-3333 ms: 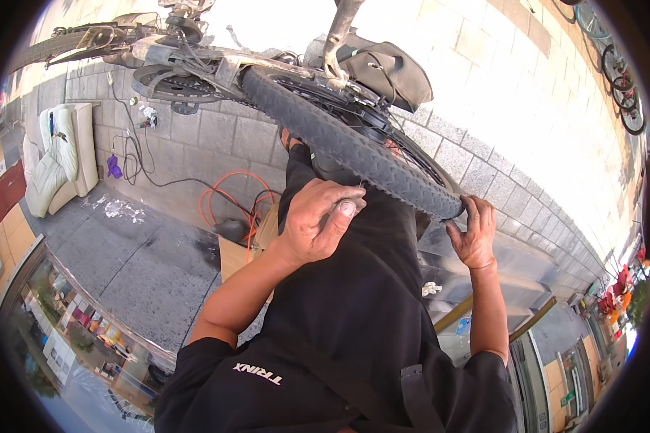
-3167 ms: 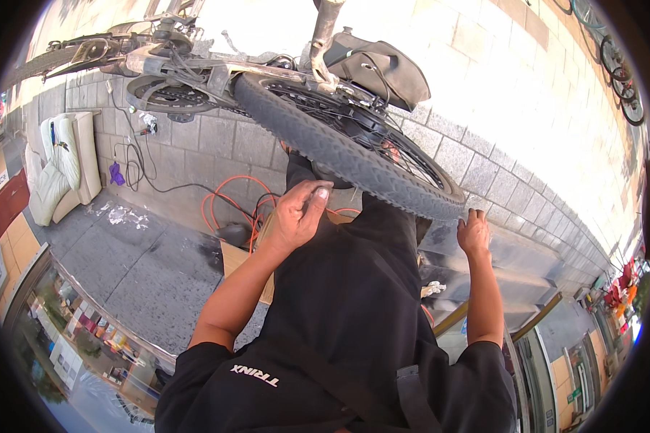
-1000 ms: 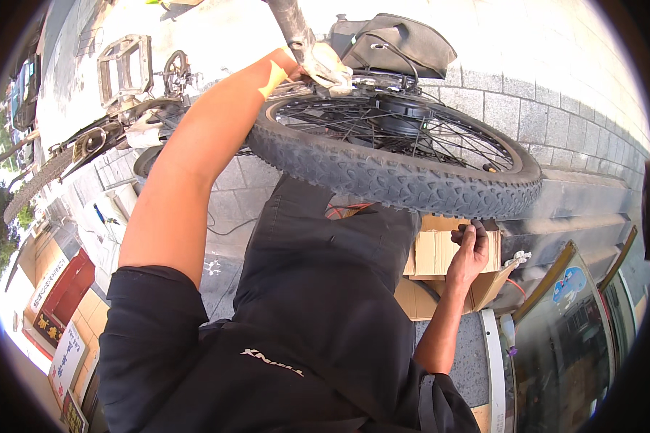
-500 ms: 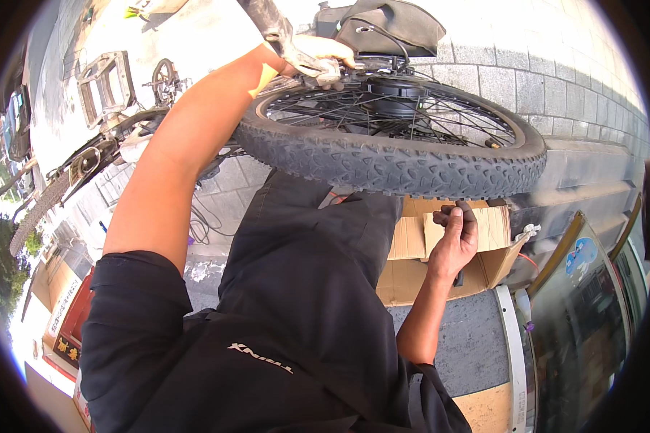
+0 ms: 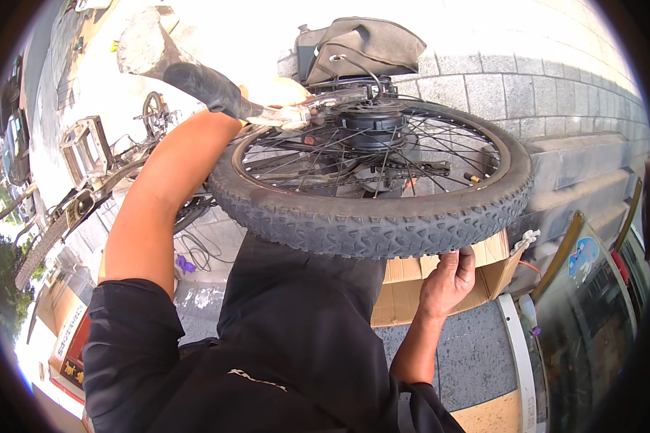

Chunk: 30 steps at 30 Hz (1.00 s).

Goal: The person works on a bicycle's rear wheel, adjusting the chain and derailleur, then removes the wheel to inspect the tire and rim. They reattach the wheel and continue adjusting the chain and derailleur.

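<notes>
At centre, knobbly dark tyre [image 5: 368,226].

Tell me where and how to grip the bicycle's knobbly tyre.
Probably best by the near edge of the tyre, from the person's side: its broad, rounded surface faces them there, while the dark hub and grey bag crowd the far side. The right hand is at its lower edge.

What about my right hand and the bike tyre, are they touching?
Cannot tell: in the head view, the right hand visually meets the tyre at its lower edge; depth is unclear.
</notes>
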Each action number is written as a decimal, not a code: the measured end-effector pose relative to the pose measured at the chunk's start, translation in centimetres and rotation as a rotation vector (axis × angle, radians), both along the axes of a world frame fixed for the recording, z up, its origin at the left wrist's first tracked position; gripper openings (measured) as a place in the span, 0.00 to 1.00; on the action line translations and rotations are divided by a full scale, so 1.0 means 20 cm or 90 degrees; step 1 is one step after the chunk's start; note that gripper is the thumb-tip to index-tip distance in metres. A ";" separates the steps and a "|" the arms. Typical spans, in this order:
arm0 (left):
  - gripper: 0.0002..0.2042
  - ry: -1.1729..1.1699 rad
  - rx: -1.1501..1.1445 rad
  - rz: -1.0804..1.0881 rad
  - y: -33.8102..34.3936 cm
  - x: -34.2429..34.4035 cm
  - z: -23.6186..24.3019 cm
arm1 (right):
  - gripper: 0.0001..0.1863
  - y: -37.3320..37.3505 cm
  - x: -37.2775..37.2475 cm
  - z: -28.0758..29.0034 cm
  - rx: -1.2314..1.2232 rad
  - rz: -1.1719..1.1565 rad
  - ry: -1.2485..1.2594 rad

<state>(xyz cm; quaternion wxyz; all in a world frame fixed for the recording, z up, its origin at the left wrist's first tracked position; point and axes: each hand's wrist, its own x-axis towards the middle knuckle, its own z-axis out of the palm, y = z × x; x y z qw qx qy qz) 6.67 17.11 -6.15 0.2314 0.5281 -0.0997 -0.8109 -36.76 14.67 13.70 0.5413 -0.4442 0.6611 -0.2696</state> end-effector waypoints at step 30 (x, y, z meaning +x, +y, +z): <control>0.12 -0.108 0.078 -0.066 0.00 -0.02 -0.04 | 0.25 -0.19 0.35 0.20 -0.191 -0.019 -0.181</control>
